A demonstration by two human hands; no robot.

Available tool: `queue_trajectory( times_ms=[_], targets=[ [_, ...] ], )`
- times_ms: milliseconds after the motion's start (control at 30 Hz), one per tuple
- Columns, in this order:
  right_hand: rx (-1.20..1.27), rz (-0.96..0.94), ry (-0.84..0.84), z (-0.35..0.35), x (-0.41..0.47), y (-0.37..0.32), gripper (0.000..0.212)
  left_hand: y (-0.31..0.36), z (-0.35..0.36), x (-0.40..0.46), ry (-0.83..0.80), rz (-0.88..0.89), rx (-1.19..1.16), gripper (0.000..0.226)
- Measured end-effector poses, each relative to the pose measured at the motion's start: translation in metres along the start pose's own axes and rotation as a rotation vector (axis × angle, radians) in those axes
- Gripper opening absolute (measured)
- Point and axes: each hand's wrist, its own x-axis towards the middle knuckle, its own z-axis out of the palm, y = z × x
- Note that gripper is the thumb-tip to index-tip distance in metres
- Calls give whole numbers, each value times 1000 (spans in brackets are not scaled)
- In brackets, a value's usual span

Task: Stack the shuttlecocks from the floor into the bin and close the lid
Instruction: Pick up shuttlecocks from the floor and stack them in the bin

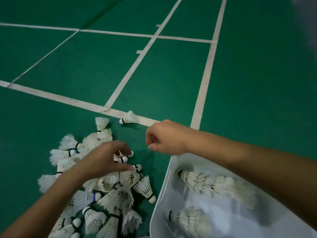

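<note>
- Left hand (pixel 104 158) pinches a shuttlecock (pixel 121 158) atop the floor pile (pixel 96 191); lift by the cork (feathers crush).
- Right hand (pixel 164 137), loosely curled and holding nothing, hovers by the bin (pixel 160 200) corner; nest it onto the stack (pixel 214 185).

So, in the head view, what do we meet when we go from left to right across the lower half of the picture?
Pile of shuttlecocks → left hand → right hand → white bin, with two stacks of shuttlecocks lying inside it.
</note>
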Motion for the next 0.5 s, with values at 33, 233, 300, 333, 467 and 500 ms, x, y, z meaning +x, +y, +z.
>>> queue_trajectory(
  times_ms=[33, 233, 300, 333, 467, 500],
  targets=[
    [-15, -9, -85, 5, 11, -1, 13, 2, 8, 1, -29, 33, 69, 61],
    [-51, -30, -564, 49, 68, 0, 23, 12, 47, 22, -221, 42, 606, 89],
    [-60, -32, -715, 62, 79, -2, 20, 8, 49, 26, -284, 29, 632, 88],
    [-81, -37, -772, 68, 83, -3, 20, 5, 49, 28, -306, 23, 635, 90],
    [-140, -46, -875, 77, 89, -7, 28, -2, 53, 32, -256, 58, 662, 89],
    [-137, -58, -889, 76, 88, -8, 29, -5, 55, 33, -225, 79, 669, 84]
  ],
)
